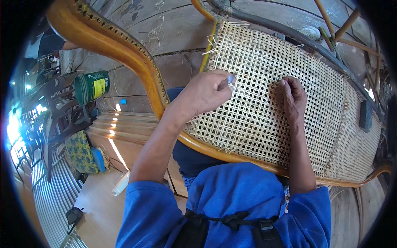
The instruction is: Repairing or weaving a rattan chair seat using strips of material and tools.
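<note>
Across my lap lies a wooden chair frame [231, 156] filled with woven cane webbing [258, 120], pale and open-meshed, with loose strand ends along its edges. My left hand [211, 91] is closed around a small tool with a shiny metal end [231, 78], held over the left part of the webbing; the rest of the tool is hidden in the fist. To the right, my right hand [294, 97] rests low over the weave with thumb and fingers pinched together. Whatever sits between those fingertips is too small to make out.
A curved wooden arm with a row of holes [124, 45] rises at the left. Beyond it lies a green bucket [92, 87] with a yellow label. A dark block [365, 116] sits by the far right rail. A white bottle [120, 184] lies near my left elbow.
</note>
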Demonstrator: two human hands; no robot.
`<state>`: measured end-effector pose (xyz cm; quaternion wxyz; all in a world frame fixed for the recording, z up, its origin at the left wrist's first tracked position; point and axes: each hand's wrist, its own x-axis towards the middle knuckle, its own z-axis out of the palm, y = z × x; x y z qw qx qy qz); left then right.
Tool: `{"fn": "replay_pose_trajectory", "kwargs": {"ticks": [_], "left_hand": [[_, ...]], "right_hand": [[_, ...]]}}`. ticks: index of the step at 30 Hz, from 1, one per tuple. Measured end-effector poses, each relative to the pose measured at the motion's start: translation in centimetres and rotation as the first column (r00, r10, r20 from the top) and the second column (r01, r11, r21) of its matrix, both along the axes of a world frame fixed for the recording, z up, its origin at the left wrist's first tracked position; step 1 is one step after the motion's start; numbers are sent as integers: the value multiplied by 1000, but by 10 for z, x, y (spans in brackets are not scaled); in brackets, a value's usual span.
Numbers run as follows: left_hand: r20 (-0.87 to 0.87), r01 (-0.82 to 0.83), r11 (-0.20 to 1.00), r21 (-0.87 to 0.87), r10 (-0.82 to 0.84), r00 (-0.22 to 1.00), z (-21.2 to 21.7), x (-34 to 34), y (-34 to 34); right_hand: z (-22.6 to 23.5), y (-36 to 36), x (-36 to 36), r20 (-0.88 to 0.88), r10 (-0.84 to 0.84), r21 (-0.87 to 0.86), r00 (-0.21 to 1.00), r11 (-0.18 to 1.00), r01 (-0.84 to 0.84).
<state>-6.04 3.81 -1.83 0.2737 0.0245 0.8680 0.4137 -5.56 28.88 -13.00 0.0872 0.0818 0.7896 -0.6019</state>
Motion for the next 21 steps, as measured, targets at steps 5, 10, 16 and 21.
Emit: {"fn": "replay_pose_trajectory", "kwargs": {"ticks": [5, 10, 16, 21], "left_hand": [[317, 135, 964, -228, -57, 947, 13, -12, -6], [43, 138, 886, -442, -133, 990, 16, 7, -5], [1, 133, 899, -417, -146, 989, 12, 13, -14], [-297, -82, 950, -302, -12, 955, 29, 26, -15]], "right_hand": [[1, 1, 1, -3, -13, 0, 1000, 1000, 13], [-3, 3, 4, -31, 7, -3, 999, 1000, -7], [10, -8, -1, 9, 111, 143, 994, 983, -111], [47, -86, -29, -389, 464, -45, 796, 853, -520]]}}
